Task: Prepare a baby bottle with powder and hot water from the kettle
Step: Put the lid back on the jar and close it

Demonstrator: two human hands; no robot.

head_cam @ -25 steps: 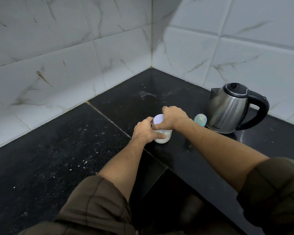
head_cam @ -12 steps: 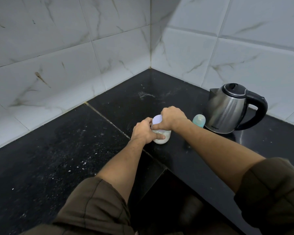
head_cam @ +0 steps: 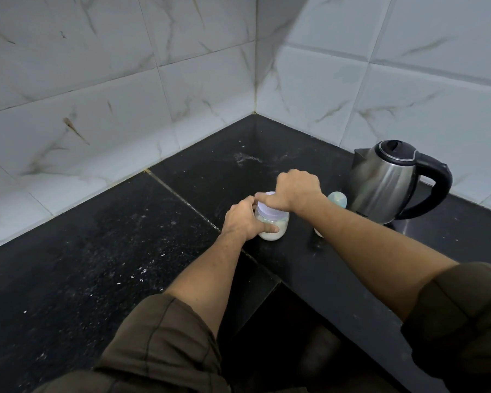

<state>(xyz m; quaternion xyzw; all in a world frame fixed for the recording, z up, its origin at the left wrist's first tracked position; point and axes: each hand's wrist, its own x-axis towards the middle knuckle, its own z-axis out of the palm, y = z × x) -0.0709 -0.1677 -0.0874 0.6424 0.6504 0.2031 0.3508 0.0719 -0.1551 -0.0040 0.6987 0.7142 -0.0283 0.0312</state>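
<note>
Here jar (head_cam: 273, 224) upright; left hand (head_cam: 243, 219) grips it, right hand (head_cam: 296, 188) grips lid (head_cam: 270, 207).

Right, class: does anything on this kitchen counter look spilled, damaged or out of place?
On the left slab of the black stone counter, white specks lie scattered, and a pale powdery smear sits near the wall corner: possibly spilled powder. A brown streak marks a white marble-look wall tile. The stainless-steel kettle stands upright.

Black speckled counter (head_cam: 97, 265), powder jar (head_cam: 278, 219) standing on it, steel kettle (head_cam: 386, 182) at right, baby bottle (head_cam: 338, 198) just beside kettle
</note>
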